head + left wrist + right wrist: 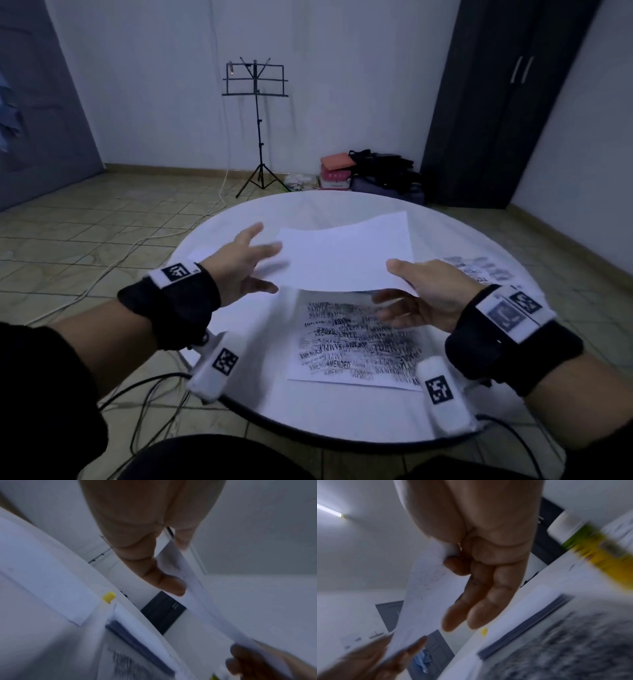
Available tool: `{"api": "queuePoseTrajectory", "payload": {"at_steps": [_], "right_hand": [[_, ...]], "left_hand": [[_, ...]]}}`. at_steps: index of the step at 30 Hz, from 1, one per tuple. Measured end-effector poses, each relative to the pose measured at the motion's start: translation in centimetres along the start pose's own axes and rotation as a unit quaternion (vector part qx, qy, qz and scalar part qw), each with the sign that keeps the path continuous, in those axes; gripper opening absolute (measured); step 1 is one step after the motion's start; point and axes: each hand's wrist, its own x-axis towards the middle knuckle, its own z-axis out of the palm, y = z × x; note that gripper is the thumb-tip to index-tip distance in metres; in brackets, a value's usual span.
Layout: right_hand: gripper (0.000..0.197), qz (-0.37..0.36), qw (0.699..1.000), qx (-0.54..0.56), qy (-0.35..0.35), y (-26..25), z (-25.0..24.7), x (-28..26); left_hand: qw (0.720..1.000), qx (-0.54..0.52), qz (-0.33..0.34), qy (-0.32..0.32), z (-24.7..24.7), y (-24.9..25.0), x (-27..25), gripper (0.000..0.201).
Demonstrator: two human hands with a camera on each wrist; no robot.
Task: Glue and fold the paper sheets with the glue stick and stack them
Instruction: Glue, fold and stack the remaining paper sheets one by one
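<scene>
Both hands hold a blank white sheet (pixel 346 255) in the air over the round white table (pixel 329 411). My left hand (pixel 270 267) pinches its left edge, thumb under and fingers on top, though it is blurred. At the near right corner my right hand (pixel 390 284) pinches it, thumb above and straight fingers below. Under the lifted sheet a printed sheet (pixel 356 346) tops a stack of sheets (pixel 522 628). The right wrist view shows the glue stick (pixel 590 545), yellow and green with a white cap, on the table to the right. The head view does not show it.
A folded white paper (pixel 42 581) lies on the table's left side. A small yellow piece (pixel 109 597) sits near the table's far edge. More printed sheets (pixel 479 270) lie at the far right. Cables cross the tiled floor to the left.
</scene>
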Motion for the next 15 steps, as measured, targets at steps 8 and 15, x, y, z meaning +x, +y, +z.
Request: {"api": "queuePoseTrajectory", "payload": {"at_steps": [8,15], "right_hand": [[0.02,0.086,0.976,-0.197,0.019,3.7,-3.8,-2.1],[0.038,0.114,0.888,-0.442,0.062,5.0,-3.4,-1.4]], "left_hand": [[0.898,0.42,-0.022,-0.127,2.2,-3.5,-0.9,0.027],[0.829,0.535,-0.052,-0.157,3.6,-5.6,-0.4,0.02]]}}
